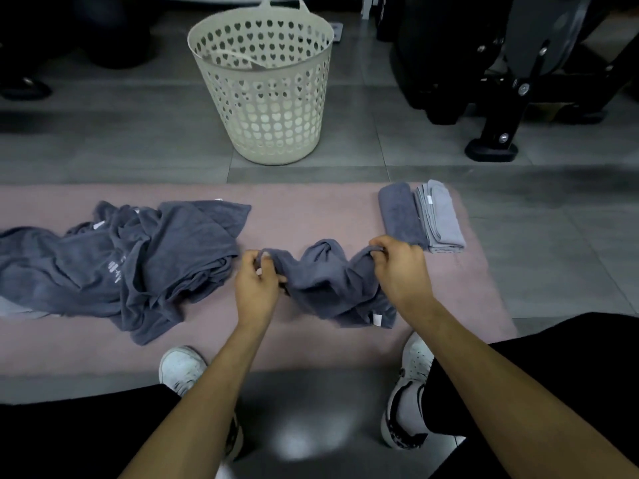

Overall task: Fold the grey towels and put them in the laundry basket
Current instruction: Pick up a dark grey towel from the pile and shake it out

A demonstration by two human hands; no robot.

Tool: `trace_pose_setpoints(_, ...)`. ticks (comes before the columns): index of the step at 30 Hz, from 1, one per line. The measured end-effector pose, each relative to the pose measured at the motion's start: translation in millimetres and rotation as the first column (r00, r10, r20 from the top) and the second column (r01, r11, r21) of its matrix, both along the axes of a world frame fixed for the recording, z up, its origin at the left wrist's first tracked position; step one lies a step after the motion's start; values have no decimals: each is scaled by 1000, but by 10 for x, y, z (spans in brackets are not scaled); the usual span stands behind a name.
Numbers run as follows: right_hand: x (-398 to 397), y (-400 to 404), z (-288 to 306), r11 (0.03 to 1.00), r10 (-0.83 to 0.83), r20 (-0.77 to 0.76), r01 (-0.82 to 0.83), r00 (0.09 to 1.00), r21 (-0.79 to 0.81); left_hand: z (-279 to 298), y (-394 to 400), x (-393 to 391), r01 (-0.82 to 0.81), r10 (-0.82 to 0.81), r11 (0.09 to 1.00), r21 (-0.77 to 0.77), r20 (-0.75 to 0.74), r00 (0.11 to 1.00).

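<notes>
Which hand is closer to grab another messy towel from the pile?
The left hand. The pile of unfolded towels lies just beside it on the pink mat. The right hand is farther away, next to the folded towels. Both grip a crumpled towel now.

Crumpled grey towel (328, 281) mid-mat, unfolded heap (121, 257) left, cream basket (262, 95) upright

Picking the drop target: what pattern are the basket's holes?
Heart-shaped holes, in rows across the cream basket; head view.
</notes>
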State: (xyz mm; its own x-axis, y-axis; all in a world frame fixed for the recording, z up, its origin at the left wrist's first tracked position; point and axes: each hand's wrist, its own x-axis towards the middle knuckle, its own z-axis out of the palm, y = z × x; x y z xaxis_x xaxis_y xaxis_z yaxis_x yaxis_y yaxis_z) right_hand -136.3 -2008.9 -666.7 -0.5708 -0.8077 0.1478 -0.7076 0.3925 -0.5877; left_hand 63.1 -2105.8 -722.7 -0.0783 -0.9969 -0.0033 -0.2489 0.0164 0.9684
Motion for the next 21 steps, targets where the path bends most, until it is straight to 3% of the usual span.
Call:
trace_pose_setpoints(10,0,-35,1577,944,-14,-21,7,1000,-330,1993,-292,-187,171,-227,936,-309,-157,961)
trace_pose_setpoints(17,149,28,2996,780,111,47,-58,993,-623,3586,-141,-188,169,-253,763,-624,-46,966)
trace_pose_setpoints(21,228,161,3757,665,72,-80,-108,994,-739,4359,-25,-184,156,-271,675,-721,-46,961)
